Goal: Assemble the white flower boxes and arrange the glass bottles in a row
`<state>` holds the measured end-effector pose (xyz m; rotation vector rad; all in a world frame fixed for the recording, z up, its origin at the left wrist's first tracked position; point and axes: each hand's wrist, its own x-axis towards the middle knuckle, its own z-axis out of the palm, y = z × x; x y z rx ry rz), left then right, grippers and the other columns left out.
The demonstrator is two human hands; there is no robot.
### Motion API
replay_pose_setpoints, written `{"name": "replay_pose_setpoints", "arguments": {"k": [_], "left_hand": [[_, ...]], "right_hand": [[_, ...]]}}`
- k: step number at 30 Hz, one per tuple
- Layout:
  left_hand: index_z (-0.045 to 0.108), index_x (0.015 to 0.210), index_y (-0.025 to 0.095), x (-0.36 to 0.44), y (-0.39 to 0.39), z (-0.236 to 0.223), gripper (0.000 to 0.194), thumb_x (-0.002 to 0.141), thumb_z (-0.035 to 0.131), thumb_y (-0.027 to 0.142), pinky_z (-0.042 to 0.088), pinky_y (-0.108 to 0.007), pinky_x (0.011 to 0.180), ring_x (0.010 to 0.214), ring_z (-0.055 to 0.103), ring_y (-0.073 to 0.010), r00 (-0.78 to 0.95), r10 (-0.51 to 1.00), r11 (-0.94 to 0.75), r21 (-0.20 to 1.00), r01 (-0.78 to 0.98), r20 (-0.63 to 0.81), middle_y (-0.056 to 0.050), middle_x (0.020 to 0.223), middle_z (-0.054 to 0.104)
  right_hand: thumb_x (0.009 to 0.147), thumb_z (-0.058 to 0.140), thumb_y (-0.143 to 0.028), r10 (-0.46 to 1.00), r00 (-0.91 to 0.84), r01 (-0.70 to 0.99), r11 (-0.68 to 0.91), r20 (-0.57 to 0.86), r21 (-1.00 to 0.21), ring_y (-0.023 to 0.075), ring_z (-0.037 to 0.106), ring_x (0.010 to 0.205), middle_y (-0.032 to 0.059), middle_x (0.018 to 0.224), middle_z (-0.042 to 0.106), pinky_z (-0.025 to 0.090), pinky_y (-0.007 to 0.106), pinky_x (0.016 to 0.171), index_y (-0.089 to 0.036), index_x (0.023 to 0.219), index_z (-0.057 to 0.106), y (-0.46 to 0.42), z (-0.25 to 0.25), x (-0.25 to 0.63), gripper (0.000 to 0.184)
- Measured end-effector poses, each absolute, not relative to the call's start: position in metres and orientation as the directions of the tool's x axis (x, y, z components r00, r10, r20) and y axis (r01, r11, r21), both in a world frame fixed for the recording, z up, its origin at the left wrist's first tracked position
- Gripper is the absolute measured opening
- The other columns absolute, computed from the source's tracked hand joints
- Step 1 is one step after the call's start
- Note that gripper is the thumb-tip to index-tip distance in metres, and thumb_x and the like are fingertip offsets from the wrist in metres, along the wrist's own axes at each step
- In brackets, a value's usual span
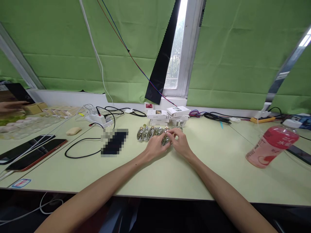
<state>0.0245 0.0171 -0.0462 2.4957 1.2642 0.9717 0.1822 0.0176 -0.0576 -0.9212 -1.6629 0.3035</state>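
Note:
Several small round clear glass bottles with gold or silver necks, like perfume bottles, stand in a row near the middle of the table. At the row's right end, my left hand is closed around one glass bottle. My right hand meets it there, its fingers pinched together at the top of the same bottle. What exactly the right fingertips grip is too small to tell. Just behind the bottles sit stacked white boxes, some with a small picture on top.
A pink drink bottle stands at the right. A phone and a dark device lie at the left, near a white power strip with cables. At the far left another person's hand is above an egg-tray-like plastic tray.

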Motion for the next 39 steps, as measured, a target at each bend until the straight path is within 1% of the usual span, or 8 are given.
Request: {"name": "replay_pose_setpoints", "arguments": {"k": [7,13,25,33,39], "left_hand": [[0.069,0.111,0.02,0.0246,0.0165,-0.046,0.029,0.09,0.056,0.035,0.032,-0.025,0.054,0.049,0.054,-0.0149,0.416,0.779,-0.614,0.433,0.66,0.47,0.001,0.061,0.065],[0.069,0.106,0.021,0.0244,0.0174,-0.0464,0.026,0.089,0.056,0.034,0.032,-0.025,0.054,0.048,0.052,-0.0146,0.413,0.781,-0.611,0.433,0.663,0.47,0.002,0.058,0.062],[0.069,0.105,0.02,0.0247,0.0176,-0.0465,0.025,0.088,0.057,0.033,0.034,-0.026,0.054,0.048,0.051,-0.0147,0.411,0.785,-0.606,0.433,0.668,0.464,0.003,0.055,0.06],[0.068,0.105,0.02,0.0235,0.0178,-0.0476,0.025,0.088,0.056,0.034,0.032,-0.025,0.054,0.049,0.051,-0.0144,0.413,0.785,-0.607,0.441,0.661,0.461,0.003,0.058,0.061],[0.068,0.106,0.02,0.0234,0.0174,-0.0462,0.025,0.088,0.057,0.032,0.032,-0.025,0.054,0.051,0.054,-0.015,0.416,0.784,-0.607,0.435,0.665,0.46,0.001,0.062,0.064]], "right_hand": [[0.093,0.06,-0.034,0.719,-0.009,0.393,0.641,0.694,-0.659,0.0222,0.058,0.087,0.0055,0.088,0.072,0.048,0.035,0.072,-0.023,0.086,0.069,0.0189,-0.0566,0.1813,0.016],[0.091,0.062,-0.037,0.726,0.015,0.368,0.636,0.688,-0.678,0.0216,0.058,0.085,0.0051,0.085,0.07,0.047,0.034,0.071,-0.022,0.082,0.067,0.0205,-0.057,0.1802,0.017],[0.088,0.065,-0.04,0.722,0.037,0.349,0.639,0.691,-0.686,0.02,0.059,0.079,0.0034,0.078,0.066,0.046,0.032,0.068,-0.022,0.075,0.064,0.0204,-0.0547,0.1789,0.022],[0.088,0.067,-0.04,0.728,0.066,0.35,0.623,0.682,-0.699,0.0204,0.059,0.081,0.0044,0.082,0.067,0.048,0.033,0.069,-0.022,0.079,0.066,0.0186,-0.0575,0.1778,0.02],[0.088,0.067,-0.036,0.731,0.067,0.364,0.616,0.679,-0.698,0.0208,0.059,0.082,0.0052,0.086,0.069,0.048,0.034,0.069,-0.022,0.084,0.068,0.0189,-0.0603,0.1779,0.015]]}}
